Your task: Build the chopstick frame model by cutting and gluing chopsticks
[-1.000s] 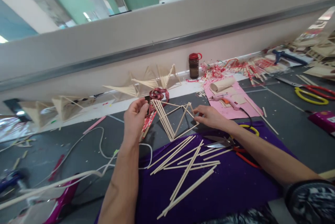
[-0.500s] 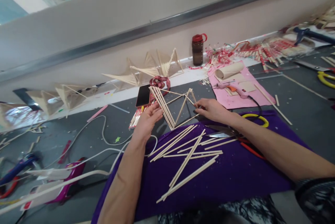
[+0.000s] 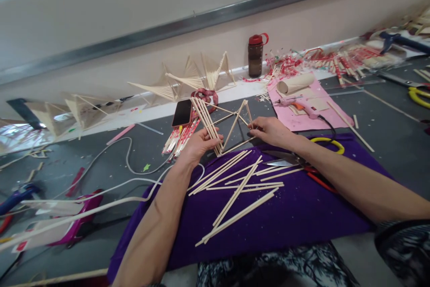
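Holding the stick frame (image 3: pixel 232 126) centrally, between both hands, I take all clock positions from it. My left hand (image 3: pixel 200 143), at eight o'clock, grasps the row of parallel sticks (image 3: pixel 205 117) near its lower end, thumb on the near side. I judge this grip is chosen to steady that side without straining the narrow tips. My right hand (image 3: pixel 270 131), at three o'clock, pinches the right-hand corner with its fingertips, probably because a joint gives firmer purchase than a bare span. Neither hand is free; how hard each one squeezes I cannot tell.

Loose sticks (image 3: pixel 237 193) lie at six o'clock on the purple cloth (image 3: pixel 289 229), some crossed, apart from the frame; their nearness to me suggests easy reach. Scissors (image 3: pixel 282 161) rest at four o'clock, blades pointing left, partly hidden by my right arm (image 3: pixel 342 175) (a poor spot for an edge, in my opinion). At two o'clock a glue gun (image 3: pixel 304 107) lies on a pink sheet (image 3: pixel 289 120), which presumably shields the grey table (image 3: pixel 151 141) from drips. A phone (image 3: pixel 182 113) lies at ten o'clock. Other stick models (image 3: pixel 188 82) stand at eleven, near the wall (image 3: pixel 117 76), likely parked clear of my elbows. The bottle (image 3: pixel 255 56) stands upright at one o'clock, well apart from the frame.
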Available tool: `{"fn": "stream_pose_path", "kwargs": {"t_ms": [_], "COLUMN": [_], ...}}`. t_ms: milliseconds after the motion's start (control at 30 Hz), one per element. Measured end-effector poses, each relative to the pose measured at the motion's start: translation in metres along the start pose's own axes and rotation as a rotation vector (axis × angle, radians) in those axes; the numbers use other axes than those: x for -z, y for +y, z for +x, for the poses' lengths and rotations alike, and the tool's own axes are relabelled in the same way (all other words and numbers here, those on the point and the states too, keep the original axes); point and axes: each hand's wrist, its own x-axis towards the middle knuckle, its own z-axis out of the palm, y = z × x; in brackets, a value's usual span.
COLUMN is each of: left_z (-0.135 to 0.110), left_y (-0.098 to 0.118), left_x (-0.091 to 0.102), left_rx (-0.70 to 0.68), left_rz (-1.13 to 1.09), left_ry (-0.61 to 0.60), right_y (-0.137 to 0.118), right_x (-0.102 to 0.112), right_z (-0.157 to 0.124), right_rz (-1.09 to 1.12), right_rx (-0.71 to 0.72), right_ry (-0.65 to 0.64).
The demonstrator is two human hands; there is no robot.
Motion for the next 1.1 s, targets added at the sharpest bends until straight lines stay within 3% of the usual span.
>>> {"fn": "stream_pose_path", "kwargs": {"t_ms": [133, 200, 367, 567, 867, 1100], "left_z": [0.001, 0.003, 0.006, 0.008, 0.004, 0.005], "left_y": [-0.003, -0.004, -0.006, -0.008, -0.007, -0.008], "left_x": [-0.001, -0.001, 0.000, 0.001, 0.002, -0.001], "left_rx": [-0.003, 0.006, 0.018, 0.019, -0.007, -0.024], "left_rz": [0.007, -0.023, -0.095, -0.110, -0.149, -0.155], "left_ry": [-0.009, -0.024, -0.063, -0.065, -0.042, -0.067], "right_y": [-0.010, -0.020, -0.048, -0.069, -0.073, -0.061], "right_x": [0.015, 0.020, 0.007, -0.022, -0.042, -0.035], "right_z": [-0.006, -0.010, -0.013, 0.001, 0.016, 0.008], "right_rz": [-0.141, -0.118, -0.047, -0.117, -0.161, -0.237], "right_rx": [-0.102, -0.058, 0.144, 0.058, -0.057, -0.089], "right_ry": [0.118, 0.123, -0.090, -0.239, -0.211, -0.114]}}
